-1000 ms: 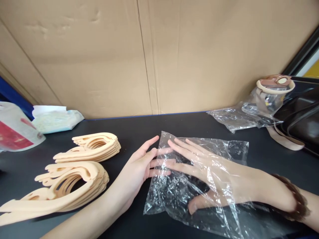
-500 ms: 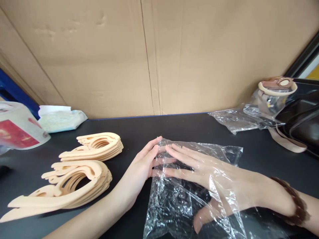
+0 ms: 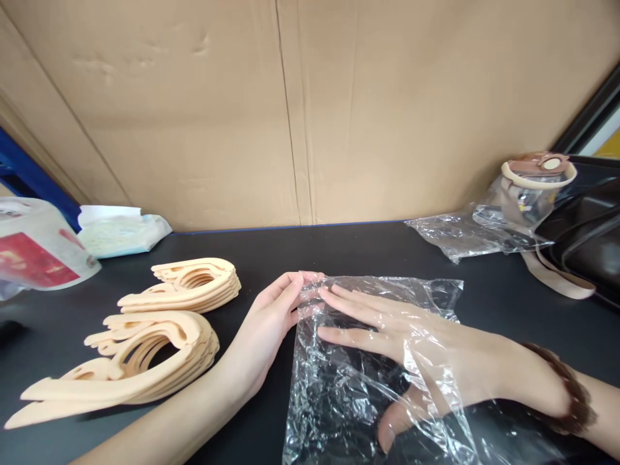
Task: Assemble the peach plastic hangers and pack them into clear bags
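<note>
Head view: clear plastic bag [image 3: 334, 400] lies on the black bench [image 3: 271, 248], front and center, running off the bottom edge. Left hand [image 3: 271, 320] is at the bag's far left corner, thumb and index finger closed together on the film; the other fingers reach in behind it. Right hand [image 3: 421, 339] is flat, palm down, fingers spread wide, thumb well apart, gripping nothing. Film covers its fingers and part of its back; glare and wrinkles make it hard to tell whether it's inside the bag or just under a layer. Brown band [image 3: 566, 387] on the right wrist.

Left of the left arm: two stacks of folded beige hangers, near stack [image 3: 186, 361] and far stack [image 3: 194, 300], close together. Behind them, a translucent roll [image 3: 43, 252] with a red label and a soft pack [image 3: 123, 234]. Far right: crumpled clear bag [image 3: 445, 236], clear bottle [image 3: 530, 200] with brown lid, black leather-look bag [image 3: 588, 226]. Cardboard panel [image 3: 217, 129] stands along the back.
</note>
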The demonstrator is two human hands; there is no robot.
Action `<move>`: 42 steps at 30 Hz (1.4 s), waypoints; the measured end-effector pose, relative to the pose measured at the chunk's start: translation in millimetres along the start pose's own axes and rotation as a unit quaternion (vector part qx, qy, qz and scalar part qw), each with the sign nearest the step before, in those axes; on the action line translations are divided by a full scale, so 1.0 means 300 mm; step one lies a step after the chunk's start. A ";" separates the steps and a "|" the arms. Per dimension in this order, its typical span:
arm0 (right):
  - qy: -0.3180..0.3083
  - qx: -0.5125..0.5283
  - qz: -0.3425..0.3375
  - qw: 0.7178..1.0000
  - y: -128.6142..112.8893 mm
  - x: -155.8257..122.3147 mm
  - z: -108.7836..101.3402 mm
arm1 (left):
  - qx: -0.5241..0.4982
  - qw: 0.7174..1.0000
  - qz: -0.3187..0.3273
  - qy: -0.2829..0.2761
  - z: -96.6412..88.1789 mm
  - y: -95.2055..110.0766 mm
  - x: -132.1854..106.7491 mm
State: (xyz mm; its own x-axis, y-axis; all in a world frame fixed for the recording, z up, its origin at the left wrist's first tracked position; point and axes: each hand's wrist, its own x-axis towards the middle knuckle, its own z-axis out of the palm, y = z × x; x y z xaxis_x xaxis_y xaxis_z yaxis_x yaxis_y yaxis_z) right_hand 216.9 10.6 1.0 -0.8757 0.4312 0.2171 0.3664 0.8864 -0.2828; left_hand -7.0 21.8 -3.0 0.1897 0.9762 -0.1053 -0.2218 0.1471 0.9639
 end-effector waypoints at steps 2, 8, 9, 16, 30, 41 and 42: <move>0.008 0.003 0.003 1.000 0.002 0.001 -0.001 | 0.001 1.000 -0.002 0.015 0.000 0.000 0.001; -0.014 -0.016 0.084 0.996 0.008 -0.009 -0.026 | -0.004 0.996 0.002 0.092 -0.008 0.007 0.006; -0.017 -0.015 0.094 0.995 0.011 -0.016 -0.035 | -0.001 0.994 0.005 0.106 -0.011 0.006 0.009; -0.052 0.025 0.147 0.987 0.037 -0.061 -0.098 | 0.073 0.979 0.048 0.182 -0.018 0.000 0.006; -0.029 0.353 0.223 0.908 0.091 -0.035 -0.129 | 0.484 0.863 0.136 -0.053 -0.040 -0.053 -0.014; 0.128 0.594 0.389 0.693 0.103 -0.013 -0.116 | 0.597 0.794 0.103 -0.041 -0.032 -0.036 -0.017; 0.134 0.580 0.405 0.694 0.099 -0.009 -0.114 | 0.611 0.784 0.100 -0.042 -0.032 -0.036 -0.016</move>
State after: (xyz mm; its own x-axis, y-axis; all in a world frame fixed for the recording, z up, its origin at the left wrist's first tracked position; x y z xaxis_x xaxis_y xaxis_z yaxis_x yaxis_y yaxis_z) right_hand 241.1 41.6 24.0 -0.3830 0.8626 -0.3306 0.0701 -0.3297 -0.9415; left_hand -14.8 17.2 -15.3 0.3421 0.9386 0.0439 0.8172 -0.3203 0.4792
